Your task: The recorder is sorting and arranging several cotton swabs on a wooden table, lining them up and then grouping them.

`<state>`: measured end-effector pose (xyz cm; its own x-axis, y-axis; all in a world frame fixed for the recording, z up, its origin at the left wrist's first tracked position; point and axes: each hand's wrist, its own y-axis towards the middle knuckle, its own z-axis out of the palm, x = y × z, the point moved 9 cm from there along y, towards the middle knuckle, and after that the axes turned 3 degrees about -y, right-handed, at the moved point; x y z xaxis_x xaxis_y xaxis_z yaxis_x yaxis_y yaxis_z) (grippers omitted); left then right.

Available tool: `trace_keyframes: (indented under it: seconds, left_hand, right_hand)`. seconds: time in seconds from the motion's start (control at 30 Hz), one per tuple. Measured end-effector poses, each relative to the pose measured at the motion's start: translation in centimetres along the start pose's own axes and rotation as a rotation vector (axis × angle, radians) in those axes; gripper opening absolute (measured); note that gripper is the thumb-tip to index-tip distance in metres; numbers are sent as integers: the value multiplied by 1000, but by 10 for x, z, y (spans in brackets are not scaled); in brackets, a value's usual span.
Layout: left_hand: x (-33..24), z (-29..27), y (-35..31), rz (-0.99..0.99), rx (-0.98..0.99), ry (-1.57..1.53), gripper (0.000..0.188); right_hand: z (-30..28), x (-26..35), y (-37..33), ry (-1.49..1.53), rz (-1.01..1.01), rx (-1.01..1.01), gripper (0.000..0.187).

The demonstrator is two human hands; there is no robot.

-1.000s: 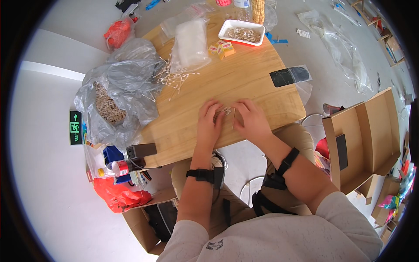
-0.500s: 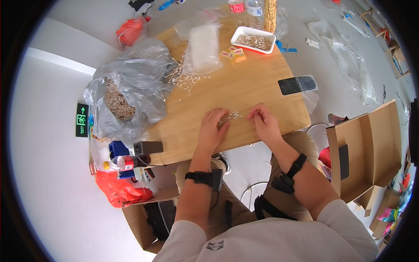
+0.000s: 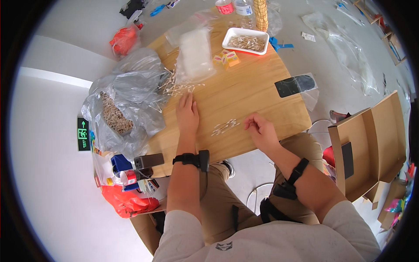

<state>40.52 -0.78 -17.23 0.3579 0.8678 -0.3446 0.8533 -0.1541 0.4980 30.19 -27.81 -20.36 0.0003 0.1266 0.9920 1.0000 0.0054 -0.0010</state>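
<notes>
A small bundle of cotton swabs (image 3: pixel 225 127) lies on the wooden table between my hands, near its front edge. My left hand (image 3: pixel 187 114) rests with fingers stretched out, the tips at the edge of a loose heap of cotton swabs (image 3: pixel 178 88). To the right of the bundle, my right hand (image 3: pixel 260 131) has its fingers curled in towards the thumb; whether anything is inside is hidden. Beside the heap lies a clear plastic bag (image 3: pixel 194 54) with white contents. A white tray (image 3: pixel 225 42) holding more swabs stands at the far side, with small yellow boxes (image 3: pixel 227 59) before it.
A large grey plastic bag (image 3: pixel 142 72) full of swabs slumps at the table's left. A black phone-like slab (image 3: pixel 289 87) lies at the right edge. A plastic bottle (image 3: pixel 243 11) and a red cup (image 3: pixel 224 6) stand far back. An open cardboard box (image 3: pixel 364 144) sits right.
My left hand has let go of the small swab bundle and moved left and away from me to the loose heap. The bundle now lies on the table. My right hand has shifted slightly.
</notes>
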Motion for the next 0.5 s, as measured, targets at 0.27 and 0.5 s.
trace_keyframes:
  seconds: [0.27,0.5]
  left_hand:
    - [-58,-7,-27,-1,115,-217,21]
    - [-56,-21,-41,-176,35,-252,22]
  right_hand:
    - [2,5,1,-66,24,-18,16]
    - [-1,2,1,2,-6,-33,16]
